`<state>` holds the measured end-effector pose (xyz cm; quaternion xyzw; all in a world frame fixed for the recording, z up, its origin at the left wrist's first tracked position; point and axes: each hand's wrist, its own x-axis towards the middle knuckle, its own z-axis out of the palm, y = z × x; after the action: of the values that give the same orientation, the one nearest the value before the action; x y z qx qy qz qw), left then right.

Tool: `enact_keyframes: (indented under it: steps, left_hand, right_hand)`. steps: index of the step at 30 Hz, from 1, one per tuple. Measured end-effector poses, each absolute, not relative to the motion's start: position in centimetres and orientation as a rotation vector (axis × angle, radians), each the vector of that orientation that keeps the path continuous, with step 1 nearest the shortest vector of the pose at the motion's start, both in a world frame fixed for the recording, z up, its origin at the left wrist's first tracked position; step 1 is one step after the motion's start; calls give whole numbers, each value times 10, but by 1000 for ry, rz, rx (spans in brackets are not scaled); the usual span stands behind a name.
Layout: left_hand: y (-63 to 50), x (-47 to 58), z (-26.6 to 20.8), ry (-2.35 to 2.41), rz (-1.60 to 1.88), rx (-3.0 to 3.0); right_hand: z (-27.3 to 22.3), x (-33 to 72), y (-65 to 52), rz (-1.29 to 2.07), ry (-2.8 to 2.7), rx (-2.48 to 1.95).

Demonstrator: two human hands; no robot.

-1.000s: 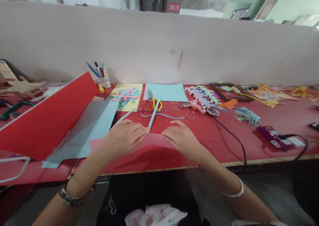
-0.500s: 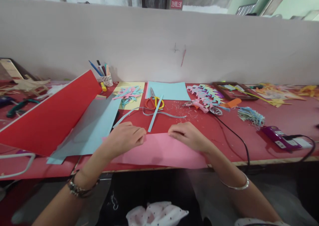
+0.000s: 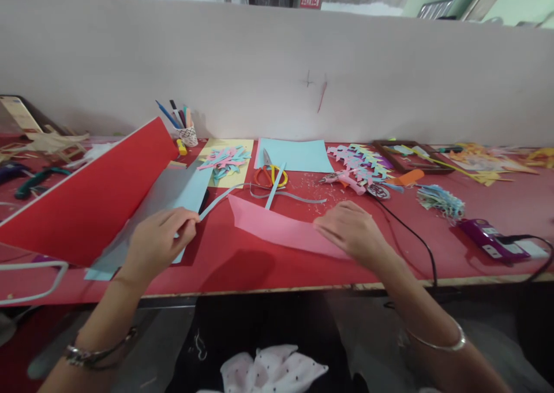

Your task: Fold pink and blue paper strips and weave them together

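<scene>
Pinching pink paper (image 3: 274,227), the right hand (image 3: 352,230) hides 1 end; whether the left hand (image 3: 158,242) grips is unclear.

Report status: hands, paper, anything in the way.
Right hand gripping pink paper. Left hand at pale blue strip's end, hold unclear. Scissors beyond paper.

Soft indoor light w/ blurry shadow (image 3: 240,269) on red table (image 3: 497,199), pic edges warped.

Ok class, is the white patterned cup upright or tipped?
Upright: the white patterned cup stands on the red table, with slim coloured pens sticking up from its top.
</scene>
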<state>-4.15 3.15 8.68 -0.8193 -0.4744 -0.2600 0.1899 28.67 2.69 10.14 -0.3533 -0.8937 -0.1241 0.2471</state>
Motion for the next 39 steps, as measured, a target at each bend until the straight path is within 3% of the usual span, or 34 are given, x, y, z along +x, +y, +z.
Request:
enact_keyframes:
  steps: [3,5,9,13,17,21,25,34,39]
  left_hand:
    - [26,-16,84,-1292,-967,-2404]
    - [25,-2,75,-1244,-910,-2524]
    - [34,11,48,-1388,-552,-2660]
    - [52,15,33,-1536,-309,-2802]
    - [71,22,36,-1669,-93,-2829]
    - [86,27,43,-1795,161,-2813]
    - [95,25,49,-1841,329,-2861]
    - [95,17,41,-1871,281,-2809]
    - [90,16,44,-1723,21,-2754]
  right_hand:
    - [81,271,22,-647,-2507,-782]
    - [61,265,21,-681,-2534,-749]
    - [33,265,21,-308,-2599,-985]
    - [38,269,25,178,-2547,-1440]
    - [52,268,33,232,-2447,-1886]
    - [60,266,40,267,-2457,-2053]
    - [63,265,46,226,-2485,-2028]
    - [47,273,51,146,-2228,-1816]
    - [46,281,52,-45,-2236,-1564]
